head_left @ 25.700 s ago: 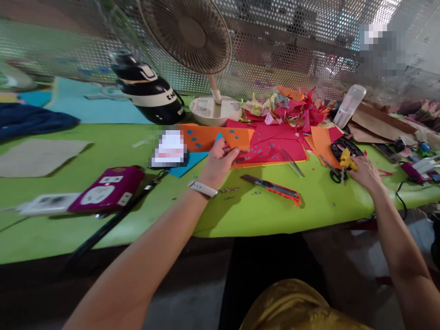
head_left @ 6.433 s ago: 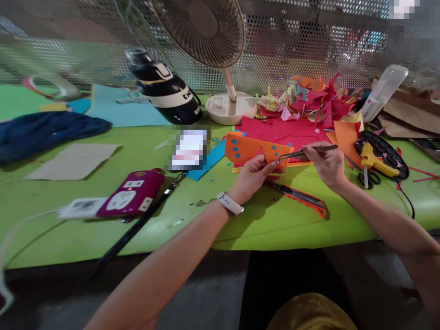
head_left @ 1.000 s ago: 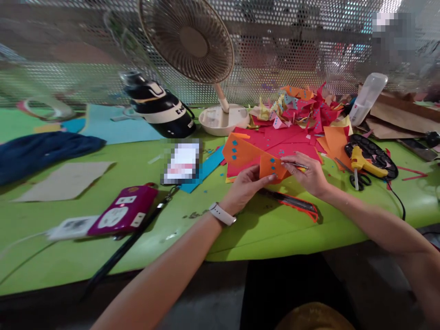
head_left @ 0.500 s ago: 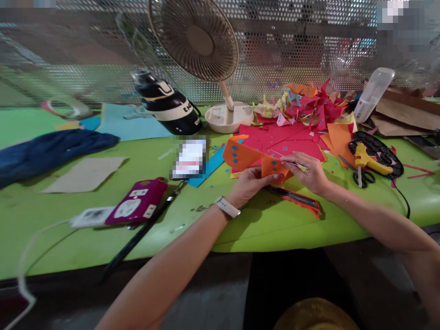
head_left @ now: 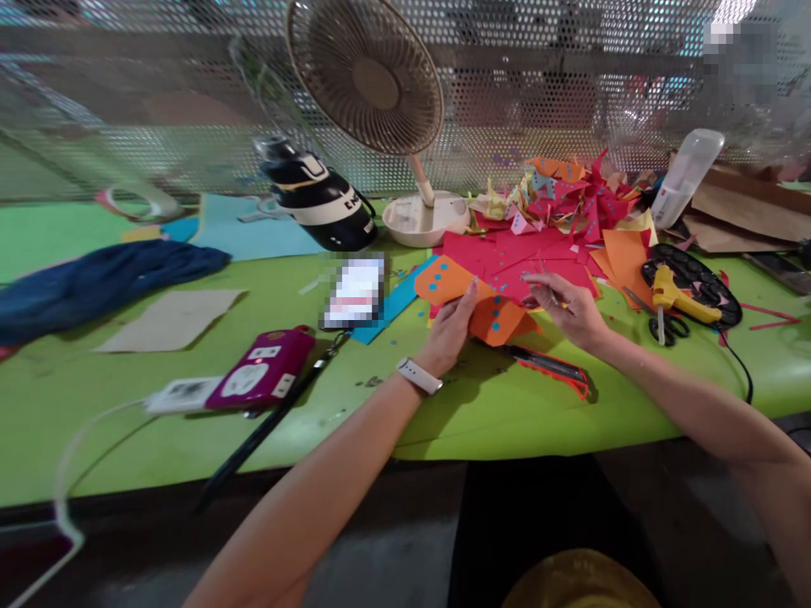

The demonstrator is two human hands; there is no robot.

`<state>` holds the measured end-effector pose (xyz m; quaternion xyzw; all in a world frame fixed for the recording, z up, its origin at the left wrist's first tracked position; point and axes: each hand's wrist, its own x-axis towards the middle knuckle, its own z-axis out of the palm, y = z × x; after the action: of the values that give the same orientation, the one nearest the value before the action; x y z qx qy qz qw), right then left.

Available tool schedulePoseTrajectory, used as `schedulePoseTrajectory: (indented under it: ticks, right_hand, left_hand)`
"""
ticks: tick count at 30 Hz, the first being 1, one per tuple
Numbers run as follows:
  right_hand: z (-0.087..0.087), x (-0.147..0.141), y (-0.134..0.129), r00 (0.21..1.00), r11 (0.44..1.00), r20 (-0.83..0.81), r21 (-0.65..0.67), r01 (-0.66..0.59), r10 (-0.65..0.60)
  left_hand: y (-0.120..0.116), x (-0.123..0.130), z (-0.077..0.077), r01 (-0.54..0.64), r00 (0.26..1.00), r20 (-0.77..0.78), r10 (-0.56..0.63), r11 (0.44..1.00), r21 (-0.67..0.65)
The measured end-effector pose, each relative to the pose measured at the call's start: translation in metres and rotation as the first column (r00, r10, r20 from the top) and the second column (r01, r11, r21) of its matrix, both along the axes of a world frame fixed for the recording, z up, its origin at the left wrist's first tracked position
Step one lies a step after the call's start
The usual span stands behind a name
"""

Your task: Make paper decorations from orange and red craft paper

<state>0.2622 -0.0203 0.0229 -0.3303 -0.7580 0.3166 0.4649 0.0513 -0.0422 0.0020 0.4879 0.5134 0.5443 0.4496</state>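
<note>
My left hand (head_left: 451, 331), with a white band on its wrist, is closed on a folded piece of orange paper (head_left: 453, 280). Rows of small blue dots mark the paper on both of its parts. Just to the right, apart from the paper, my right hand (head_left: 567, 311) pinches thin metal tweezers (head_left: 556, 297), which are blurred and partly hidden by the fingers. Below the paper lies an orange-edged box cutter (head_left: 551, 369). Red paper sheets (head_left: 507, 253) with loose blue dots lie behind both hands.
Scissors (head_left: 669, 329), a yellow glue gun (head_left: 681, 297) and a black palette (head_left: 722, 295) lie at right. A paper-scrap heap (head_left: 570, 190), a fan (head_left: 426, 218) and a bottle (head_left: 326, 203) stand behind. Left are a phone (head_left: 356, 291) and a purple power adapter (head_left: 263, 371).
The orange paper has tilted flatter, showing more of its dotted faces. My left thumb has shifted to its upper edge. My right hand with the tweezers has drawn slightly away from the paper.
</note>
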Motion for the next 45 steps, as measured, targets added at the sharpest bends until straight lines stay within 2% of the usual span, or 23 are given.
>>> schedulePoseTrajectory:
  ticks: [3, 6, 10, 13, 19, 23, 27, 31, 34, 36, 39, 42, 45]
  right_hand:
    - [-0.002, -0.005, -0.004, 0.991, 0.999, 0.13, 0.035, -0.033, 0.028]
    - [-0.007, -0.012, -0.006, 0.99, 0.998, 0.136, 0.057, -0.04, 0.032]
    - [-0.01, -0.01, 0.001, 0.997, 0.993, -0.015, 0.089, 0.074, -0.073]
    - [-0.003, 0.002, 0.011, 0.975, 0.976, -0.122, 0.094, 0.196, -0.184]
    - [0.004, 0.024, 0.036, 0.922, 0.943, -0.246, 0.071, 0.325, -0.299]
    - [0.0, 0.03, 0.042, 0.929, 0.94, -0.206, 0.086, 0.33, -0.307]
    - [0.006, 0.03, 0.036, 0.922, 0.906, -0.081, 0.175, 0.386, -0.378]
    - [0.022, 0.032, 0.041, 0.922, 0.9, -0.037, 0.205, 0.383, -0.384]
    - [0.04, 0.045, 0.067, 0.927, 0.905, -0.095, 0.202, 0.374, -0.362]
    - [0.055, 0.061, 0.097, 0.911, 0.88, -0.137, 0.236, 0.412, -0.389]
    - [0.08, 0.087, 0.15, 0.84, 0.787, -0.141, 0.296, 0.54, -0.524]
    - [0.096, 0.105, 0.195, 0.735, 0.7, -0.095, 0.244, 0.672, -0.672]
    - [0.095, 0.109, 0.209, 0.676, 0.655, -0.028, 0.221, 0.723, -0.736]
  left_hand:
    - [0.0, 0.002, 0.003, -0.021, 0.999, 0.04, 0.02, 0.999, 0.023]
    - [0.0, 0.005, 0.005, -0.04, 0.997, 0.066, 0.034, 0.995, 0.09]
    - [0.002, 0.006, 0.006, -0.027, 0.996, 0.092, 0.017, 0.994, 0.103]
    - [0.001, 0.004, 0.01, 0.03, 0.999, 0.024, -0.031, 0.998, 0.057]
    - [0.0, 0.003, 0.014, -0.027, 0.999, 0.02, 0.026, 0.999, 0.035]
    - [0.002, 0.002, 0.011, -0.111, 0.992, 0.079, 0.103, 0.989, 0.098]
    - [0.003, -0.001, 0.011, -0.208, 0.971, 0.14, 0.192, 0.972, 0.109]
    - [0.002, -0.002, 0.014, -0.176, 0.976, 0.146, 0.164, 0.982, 0.076]
    - [-0.001, 0.0, 0.014, -0.141, 0.985, 0.112, 0.132, 0.987, 0.077]
    - [-0.003, 0.002, 0.015, -0.103, 0.993, 0.072, 0.098, 0.992, 0.075]
    - [-0.006, 0.004, 0.018, -0.026, 0.999, 0.044, 0.023, 0.998, 0.06]
    - [-0.007, 0.003, 0.021, 0.012, 0.999, 0.032, -0.014, 0.998, 0.061]
    - [-0.007, 0.001, 0.022, 0.02, 0.998, 0.056, -0.024, 0.998, 0.066]
